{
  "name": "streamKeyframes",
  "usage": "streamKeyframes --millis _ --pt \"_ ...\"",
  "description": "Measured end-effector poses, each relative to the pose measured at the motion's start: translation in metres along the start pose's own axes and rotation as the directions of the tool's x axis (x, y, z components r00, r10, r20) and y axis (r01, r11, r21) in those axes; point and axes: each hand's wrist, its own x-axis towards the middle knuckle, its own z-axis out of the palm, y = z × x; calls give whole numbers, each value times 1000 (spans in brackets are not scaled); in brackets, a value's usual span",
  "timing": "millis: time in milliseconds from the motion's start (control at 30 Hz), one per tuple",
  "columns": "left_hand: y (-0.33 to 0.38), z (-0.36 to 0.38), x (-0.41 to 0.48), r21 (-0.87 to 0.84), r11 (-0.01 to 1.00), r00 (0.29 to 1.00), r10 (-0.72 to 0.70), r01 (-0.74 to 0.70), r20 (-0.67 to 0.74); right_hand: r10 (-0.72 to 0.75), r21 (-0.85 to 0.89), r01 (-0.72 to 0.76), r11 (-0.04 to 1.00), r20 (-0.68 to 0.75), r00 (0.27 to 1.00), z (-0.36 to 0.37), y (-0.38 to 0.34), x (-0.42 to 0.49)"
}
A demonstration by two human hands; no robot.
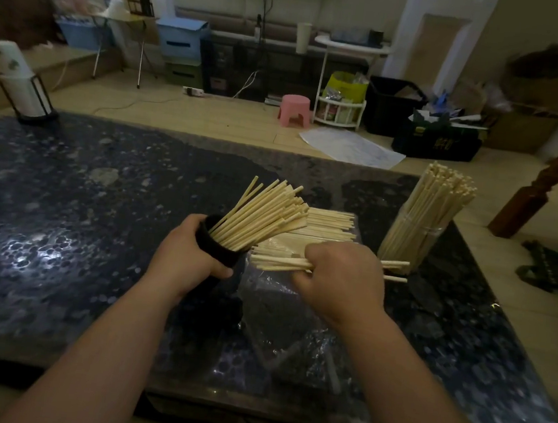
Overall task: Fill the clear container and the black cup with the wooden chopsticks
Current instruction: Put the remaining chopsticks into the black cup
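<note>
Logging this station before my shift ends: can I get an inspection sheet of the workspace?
Surface: dark speckled table, glossy.
Job's things: black cup tilted, part-filled with chopsticks; clear container upright, packed; loose chopsticks lying between them.
Clutter: plastic wrap, paper roll holder.
Hands: left hand grips the cup; right hand grips a chopstick bundle.
Cables: power strip and cable on the floor.
Surroundings: pink stool, black crate.

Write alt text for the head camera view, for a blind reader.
A person's left hand holds a tilted black cup of wooden chopsticks while the right hand grips a small bundle of them above a dark speckled table. A clear container packed with chopsticks stands to the right.
</note>
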Motion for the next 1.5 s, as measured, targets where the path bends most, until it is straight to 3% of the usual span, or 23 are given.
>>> streamKeyframes --millis 100,167,300,400,533,633,733,800,900,1033,1167,1300,1433,1500 --pt "1 0 0 28 1000 1000 4 -4 13 14 79 15 997 -349 937 11 5 0" --pt "1 0 0 45 999 1000 15 -16 20 47 168 39 985 -475 879 16 9 2" --pt "2 0 -1 86 996 999 26 -30 39 209 364 6 931 -546 811 11 6 5" --pt "2 0 -2 121 992 999 31 -36 44 318 594 81 800 -535 783 8 5 7" --pt "1 -1 -1 153 988 998 28 -35 49 405 673 123 730 -570 715 4 1 9" --pt "3 -1 -1 171 985 998 19 -29 60 463 766 157 624 -524 715 4 0 13" --pt "4 0 -1 194 980 997 17 -31 71 529 939 155 307 -304 793 -6 -8 13" --pt "4 0 -1 208 977 997 26 -39 67 515 976 118 181 -197 834 -11 -12 13" --pt "1 1 0 223 974 998 28 -41 63 540 983 90 160 -164 825 -13 -13 12" --pt "1 1 1 233 971 998 38 -50 56 566 961 159 225 -262 781 -15 -13 14" --pt "2 0 1 259 965 998 31 -46 63 559 977 162 141 -214 801 -17 -19 12" --pt "1 1 2 263 963 997 37 -54 70 514 999 41 28 -49 856 -11 -26 10" --pt "1 0 1 235 970 996 43 -61 78 527 979 -78 190 -35 849 -2 -28 12" --pt "1 1 1 250 965 994 53 -76 97 552 970 -128 205 -6 834 0 -26 13"
